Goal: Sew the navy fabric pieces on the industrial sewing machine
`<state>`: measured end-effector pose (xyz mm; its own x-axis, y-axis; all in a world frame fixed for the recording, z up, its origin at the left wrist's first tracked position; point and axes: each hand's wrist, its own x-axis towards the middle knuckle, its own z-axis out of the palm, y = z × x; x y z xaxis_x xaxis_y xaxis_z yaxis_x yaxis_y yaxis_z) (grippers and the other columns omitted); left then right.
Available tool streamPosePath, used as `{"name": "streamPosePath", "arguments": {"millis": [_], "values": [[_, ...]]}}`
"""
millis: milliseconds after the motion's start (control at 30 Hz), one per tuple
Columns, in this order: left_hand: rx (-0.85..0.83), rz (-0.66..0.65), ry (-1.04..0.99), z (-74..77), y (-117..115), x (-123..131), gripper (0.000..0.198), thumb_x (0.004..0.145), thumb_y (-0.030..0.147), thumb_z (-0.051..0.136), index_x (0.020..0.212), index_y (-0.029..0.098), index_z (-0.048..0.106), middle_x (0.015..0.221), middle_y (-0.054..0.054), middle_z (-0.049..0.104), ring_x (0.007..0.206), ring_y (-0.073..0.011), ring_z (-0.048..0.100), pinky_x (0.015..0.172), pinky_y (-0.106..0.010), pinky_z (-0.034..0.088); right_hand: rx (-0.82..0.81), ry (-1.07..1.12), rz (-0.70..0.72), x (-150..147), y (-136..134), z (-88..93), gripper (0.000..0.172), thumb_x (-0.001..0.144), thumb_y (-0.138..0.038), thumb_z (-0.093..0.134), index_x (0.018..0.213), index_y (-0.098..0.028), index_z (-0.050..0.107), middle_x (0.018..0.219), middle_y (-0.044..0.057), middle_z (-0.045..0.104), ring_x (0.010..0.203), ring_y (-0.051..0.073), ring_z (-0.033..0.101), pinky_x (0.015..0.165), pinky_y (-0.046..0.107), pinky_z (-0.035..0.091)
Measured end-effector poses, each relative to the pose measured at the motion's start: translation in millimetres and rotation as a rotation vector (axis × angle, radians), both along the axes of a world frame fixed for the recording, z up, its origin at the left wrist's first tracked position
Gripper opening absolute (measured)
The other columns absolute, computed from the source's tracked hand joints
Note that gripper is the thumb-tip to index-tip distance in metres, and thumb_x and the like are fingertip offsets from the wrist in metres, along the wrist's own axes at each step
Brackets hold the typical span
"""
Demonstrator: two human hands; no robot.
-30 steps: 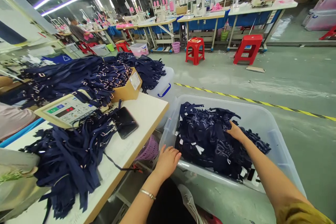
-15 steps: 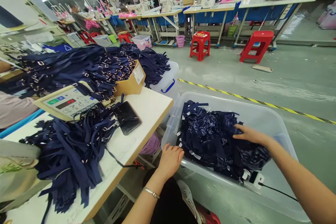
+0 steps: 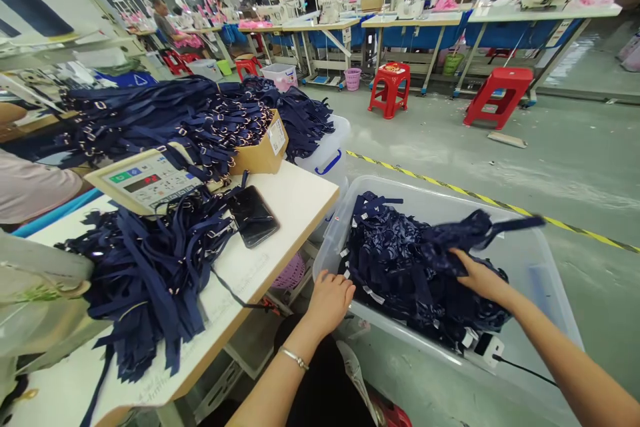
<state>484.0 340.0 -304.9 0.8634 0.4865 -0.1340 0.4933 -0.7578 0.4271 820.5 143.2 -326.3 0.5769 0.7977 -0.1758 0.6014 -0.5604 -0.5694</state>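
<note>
A large clear plastic bin (image 3: pixel 555 293) holds a heap of dark navy fabric pieces (image 3: pixel 385 240) with small white labels. My right hand (image 3: pixel 480 280) is closed on a bunched navy fabric piece (image 3: pixel 457 237), raised over the heap, with a strap end sticking out to the right. At the bin's near left corner, my left hand (image 3: pixel 331 299) has its fingers curled over the rim; its thumb is hidden. A white device with a black cable (image 3: pixel 493 349) sits at the bin's near side.
On the white table (image 3: pixel 305 197) at left lie navy straps (image 3: pixel 155 267), a black phone (image 3: pixel 253 215) and a control panel (image 3: pixel 145 180). Behind them, a cardboard box (image 3: pixel 263 153) stands by more straps. Red stools (image 3: pixel 390 90), a yellow-black floor line (image 3: pixel 425 179) and a co-worker's sleeve (image 3: pixel 35 187) are beyond.
My right hand has closed on a navy fabric piece and lifted it from the heap, its strap swinging out to the right. My left hand stays at the bin's rim. The view shifts slightly.
</note>
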Motion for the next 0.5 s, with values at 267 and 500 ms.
{"name": "streamPosePath", "arguments": {"millis": [267,500], "values": [[-0.457,0.148,-0.167,8.2,6,-2,0.033,0.092,0.047,0.047,0.095,0.024,0.070,0.104,-0.006,0.068,0.112,-0.0261,0.053,0.111,-0.055,0.007,0.047,0.128,0.232,-101,10,86.5,0.032,0.091,-0.041,0.041,0.091,-0.021,0.066,0.082,0.005,0.070,0.086,0.025,0.066,0.083,0.037,0.055],[-1.108,0.341,-0.424,34.1,-46,-31,0.079,0.075,0.075,0.052,0.131,0.020,0.049,0.111,-0.011,0.066,0.103,-0.0246,0.063,0.090,-0.042,0.047,-0.074,0.035,0.663,-224,36,103.0,0.050,0.078,-0.011,0.051,0.126,-0.021,0.059,0.125,0.015,0.060,0.113,0.032,0.059,0.096,0.046,0.049]]}}
